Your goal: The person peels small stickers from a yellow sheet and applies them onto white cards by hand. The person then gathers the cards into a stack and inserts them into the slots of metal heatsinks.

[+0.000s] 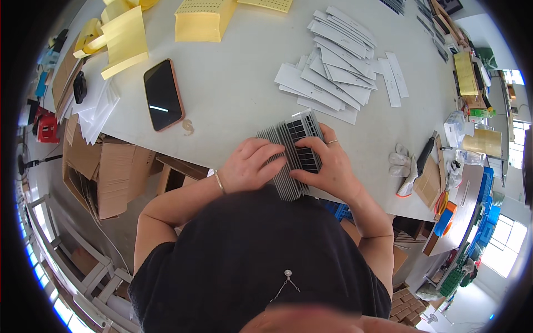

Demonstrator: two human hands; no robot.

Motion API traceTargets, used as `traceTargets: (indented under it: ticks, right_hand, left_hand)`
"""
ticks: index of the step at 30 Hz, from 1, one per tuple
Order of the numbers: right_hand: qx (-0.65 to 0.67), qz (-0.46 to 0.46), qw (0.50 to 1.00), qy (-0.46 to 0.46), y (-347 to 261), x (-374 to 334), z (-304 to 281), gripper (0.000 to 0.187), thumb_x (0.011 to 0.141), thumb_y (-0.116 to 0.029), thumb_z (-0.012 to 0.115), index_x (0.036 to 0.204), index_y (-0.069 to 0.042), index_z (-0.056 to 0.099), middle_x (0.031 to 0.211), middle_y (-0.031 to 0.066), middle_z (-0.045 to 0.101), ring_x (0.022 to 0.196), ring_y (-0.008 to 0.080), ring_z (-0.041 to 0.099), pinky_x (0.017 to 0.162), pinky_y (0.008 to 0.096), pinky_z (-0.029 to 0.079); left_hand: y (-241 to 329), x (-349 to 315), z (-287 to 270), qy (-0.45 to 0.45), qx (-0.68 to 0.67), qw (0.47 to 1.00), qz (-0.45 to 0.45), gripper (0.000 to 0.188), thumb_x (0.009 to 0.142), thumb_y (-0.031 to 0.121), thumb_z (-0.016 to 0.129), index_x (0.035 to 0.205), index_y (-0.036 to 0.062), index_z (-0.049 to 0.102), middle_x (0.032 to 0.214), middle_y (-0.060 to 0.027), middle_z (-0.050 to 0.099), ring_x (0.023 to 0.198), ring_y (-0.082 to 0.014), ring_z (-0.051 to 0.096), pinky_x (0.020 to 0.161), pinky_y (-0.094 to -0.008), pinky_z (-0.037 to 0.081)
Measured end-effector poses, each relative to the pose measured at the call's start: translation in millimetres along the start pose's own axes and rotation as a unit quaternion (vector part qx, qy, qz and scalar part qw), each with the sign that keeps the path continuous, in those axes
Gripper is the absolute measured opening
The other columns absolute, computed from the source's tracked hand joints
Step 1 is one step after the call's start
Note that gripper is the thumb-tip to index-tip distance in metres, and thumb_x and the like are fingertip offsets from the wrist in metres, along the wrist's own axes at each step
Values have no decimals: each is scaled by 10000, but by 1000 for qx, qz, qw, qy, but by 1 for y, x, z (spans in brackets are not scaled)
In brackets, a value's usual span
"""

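Both hands on the fanned stack of grey cards [288,155] at the near table edge [233,105]. Left hand [250,165] lies on the stack's left side with fingers curled over it; right hand [327,166] clamps its right side, thumb underneath. Looks mid-job: loose white cards [333,61] piled behind are likely unprocessed. Phone [163,94] and yellow envelopes [199,22] sit untouched.

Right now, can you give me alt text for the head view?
Both hands, left hand and right hand, press together a fanned stack of grey cards at the edge of a white table. A dark phone lies to the left, loose white strips lie beyond, and yellow envelopes lie at the far edge.
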State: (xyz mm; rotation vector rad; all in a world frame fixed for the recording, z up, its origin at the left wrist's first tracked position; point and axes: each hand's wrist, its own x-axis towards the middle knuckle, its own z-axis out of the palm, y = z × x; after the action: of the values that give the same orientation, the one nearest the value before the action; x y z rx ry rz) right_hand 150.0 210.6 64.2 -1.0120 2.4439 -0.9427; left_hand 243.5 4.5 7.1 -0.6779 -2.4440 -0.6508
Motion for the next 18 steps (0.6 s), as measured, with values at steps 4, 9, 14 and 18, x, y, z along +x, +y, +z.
traceTargets:
  ticks: [4, 9, 14, 18]
  right_hand:
    - [-4, 5, 1000, 0, 0, 0, 1, 546, 634, -371, 810, 1093, -152, 612, 1305, 226, 435, 1109, 379, 533, 865, 426, 490]
    - [-14, 5, 1000, 2, -1, -1, 2, 552, 632, -367, 809, 1101, -154, 611, 1313, 232, 431, 1108, 385, 535, 864, 429, 490]
    - [104, 0, 994, 18, 0, 0, -1, 423, 712, -173, 682, 1130, -172, 616, 1346, 258, 404, 1109, 419, 524, 882, 444, 483]
    - [-19, -67, 998, 11, 9, -3, 5, 413, 714, -96, 613, 1119, -171, 629, 1357, 273, 382, 1104, 436, 519, 889, 445, 480]
  left_hand:
    - [0, 3, -2, 12, -8, 1000, 11, 411, 589, 31, 625, 998, 70, 628, 1099, -85, 583, 941, -273, 555, 797, -363, 494]
    - [1, 1, -1, 2, 1, 1000, 1, 318, 671, 105, 619, 988, 86, 638, 1146, -62, 563, 1040, -242, 521, 851, -374, 472]
    - [1, 1, -2, 6, 5, 1000, 2, 330, 670, 107, 624, 999, 84, 647, 1127, -58, 567, 1029, -237, 527, 852, -369, 473]
    - [2, 5, -3, 18, -3, 1000, 8, 456, 588, 26, 644, 1041, 80, 648, 1063, -68, 568, 948, -261, 559, 818, -351, 496]
